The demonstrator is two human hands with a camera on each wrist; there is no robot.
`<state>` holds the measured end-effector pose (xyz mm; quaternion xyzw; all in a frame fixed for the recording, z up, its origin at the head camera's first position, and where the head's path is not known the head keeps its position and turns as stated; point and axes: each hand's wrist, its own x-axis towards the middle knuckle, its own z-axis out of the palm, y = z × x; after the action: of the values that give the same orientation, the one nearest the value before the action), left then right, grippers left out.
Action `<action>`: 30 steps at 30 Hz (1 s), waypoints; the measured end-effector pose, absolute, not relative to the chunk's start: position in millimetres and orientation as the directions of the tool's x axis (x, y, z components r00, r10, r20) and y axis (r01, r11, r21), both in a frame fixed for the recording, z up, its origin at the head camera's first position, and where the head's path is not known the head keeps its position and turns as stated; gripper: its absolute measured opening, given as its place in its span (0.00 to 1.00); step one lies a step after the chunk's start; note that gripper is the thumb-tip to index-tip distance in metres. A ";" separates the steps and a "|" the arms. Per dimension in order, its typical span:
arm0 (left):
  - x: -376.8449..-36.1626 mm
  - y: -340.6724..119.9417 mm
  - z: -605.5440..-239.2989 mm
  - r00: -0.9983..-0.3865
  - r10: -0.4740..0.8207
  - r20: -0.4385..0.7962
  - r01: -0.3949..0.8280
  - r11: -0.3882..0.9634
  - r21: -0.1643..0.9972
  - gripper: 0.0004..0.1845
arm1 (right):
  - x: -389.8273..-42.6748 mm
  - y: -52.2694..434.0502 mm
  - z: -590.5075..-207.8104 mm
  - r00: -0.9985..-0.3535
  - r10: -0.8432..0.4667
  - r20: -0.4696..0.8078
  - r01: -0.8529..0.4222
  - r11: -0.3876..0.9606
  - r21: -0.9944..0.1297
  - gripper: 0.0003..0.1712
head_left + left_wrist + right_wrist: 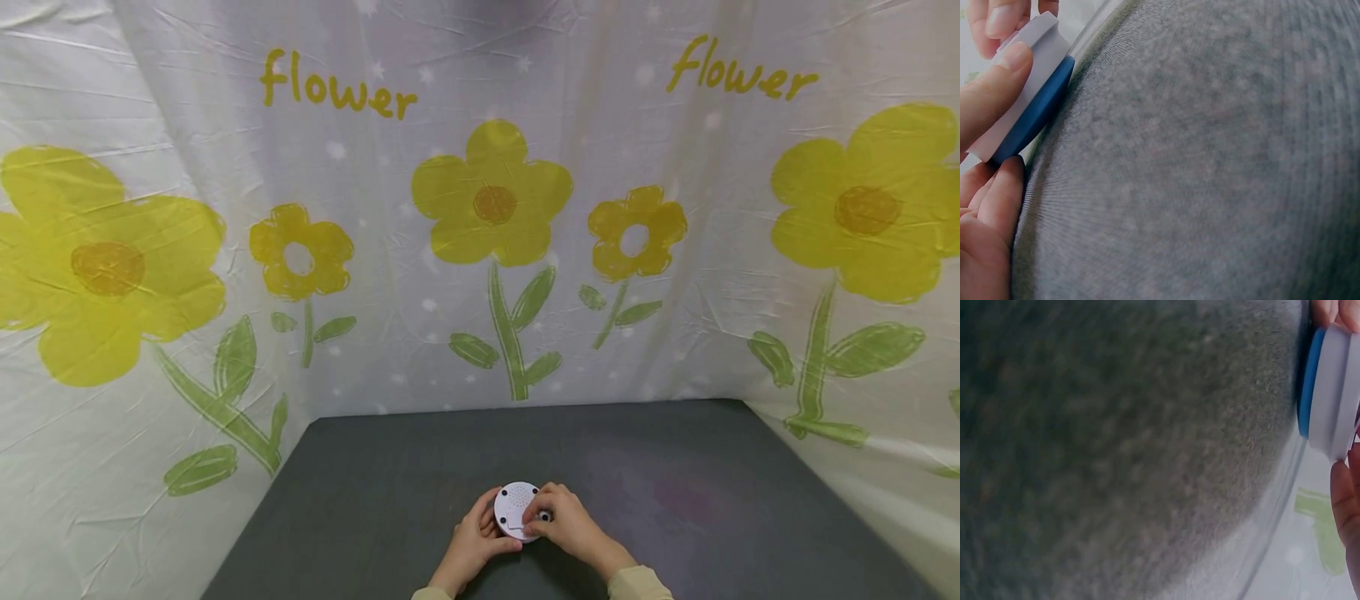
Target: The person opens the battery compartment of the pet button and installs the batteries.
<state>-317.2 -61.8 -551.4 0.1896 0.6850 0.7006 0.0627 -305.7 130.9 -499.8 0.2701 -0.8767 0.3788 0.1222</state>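
Observation:
A small round white device (pixel 516 508) with a grid of tiny holes on its face lies between both hands near the front of the grey table (pixel 390 475). Its underside is blue, seen in the left wrist view (pixel 1035 112) and the right wrist view (pixel 1329 387). My left hand (pixel 480 533) grips its left edge with curled fingers (pixel 991 100). My right hand (pixel 562 521) holds the right side, thumb and fingers pinching at a small dark part on the device's face. The device is tilted up off the table surface.
A white cloth (pixel 495 208) printed with yellow flowers and the word "flower" hangs behind and on both sides of the table. The grey felt top (pixel 1210 162) stretches out beyond the hands.

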 end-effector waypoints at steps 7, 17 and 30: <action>-316.4 -61.4 -551.5 -0.921 0.346 0.179 0.171 -0.054 0.984 0.46 | -305.5 129.0 -503.4 -0.888 -0.255 0.383 -0.457 0.582 -0.672 0.25; -316.0 -61.6 -549.5 -0.920 0.344 0.187 0.177 -0.061 0.982 0.46 | -305.5 125.2 -500.3 -0.934 -0.200 0.295 -0.354 0.622 -0.699 0.34; -315.2 -60.7 -549.3 -0.928 0.329 0.176 0.171 -0.043 0.984 0.45 | -305.9 126.8 -502.0 -0.942 -0.179 0.282 -0.334 0.570 -0.751 0.36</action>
<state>-315.2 -60.7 -549.3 0.1812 0.6895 0.6990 0.0564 -305.9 126.8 -502.0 0.1455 -0.8817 0.4403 0.0875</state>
